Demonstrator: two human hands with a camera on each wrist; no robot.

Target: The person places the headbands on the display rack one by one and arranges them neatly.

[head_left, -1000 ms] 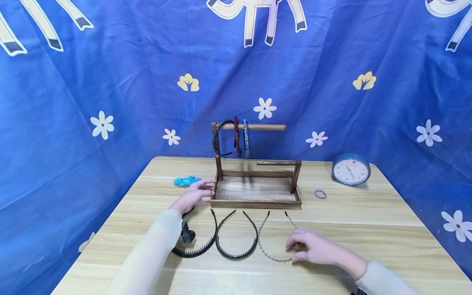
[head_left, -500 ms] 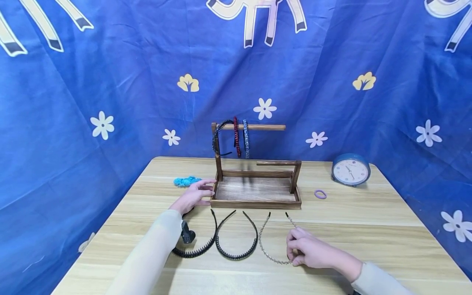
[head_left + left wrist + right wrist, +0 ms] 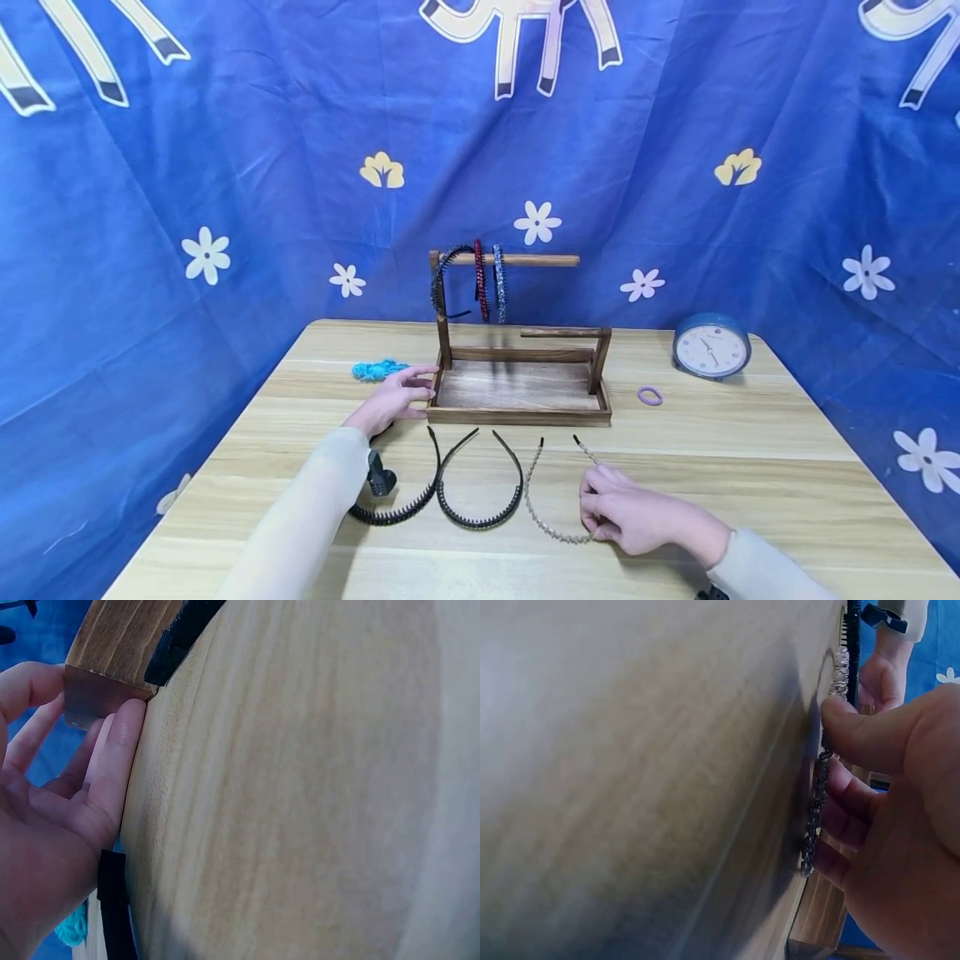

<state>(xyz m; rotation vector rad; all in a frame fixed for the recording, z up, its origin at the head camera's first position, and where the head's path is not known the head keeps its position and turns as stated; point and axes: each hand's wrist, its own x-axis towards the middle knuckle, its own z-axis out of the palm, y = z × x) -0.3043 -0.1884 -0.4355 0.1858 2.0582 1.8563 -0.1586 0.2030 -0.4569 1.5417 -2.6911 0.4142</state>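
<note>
My left hand (image 3: 396, 395) touches the left end of a brown wooden rack (image 3: 519, 416). In the left wrist view its fairly straight fingers (image 3: 120, 742) meet the rack's end face. My right hand (image 3: 628, 507) pinches a silver beaded headband (image 3: 534, 502) on its right side. The right wrist view has the thumb (image 3: 855, 733) on one side of this beaded band (image 3: 815, 806) and fingers on the other. The headband's two dark tips point toward the rack. To its left lie a black toothed headband (image 3: 480, 523) and another black headband (image 3: 390, 517), partly hidden by my left forearm.
Three headbands, including a red one (image 3: 481, 279) and a glittery blue one (image 3: 499, 283), hang on the rack's upper bar (image 3: 543, 261). A lower bar (image 3: 558, 332) stands at right. Beyond are a purple hair tie (image 3: 650, 396), a clock (image 3: 711, 347) and a turquoise bundle (image 3: 377, 370).
My right thumb and fingers have closed on the silver headband, which has shifted slightly left and toward me. My left hand stays at the rack's end.
</note>
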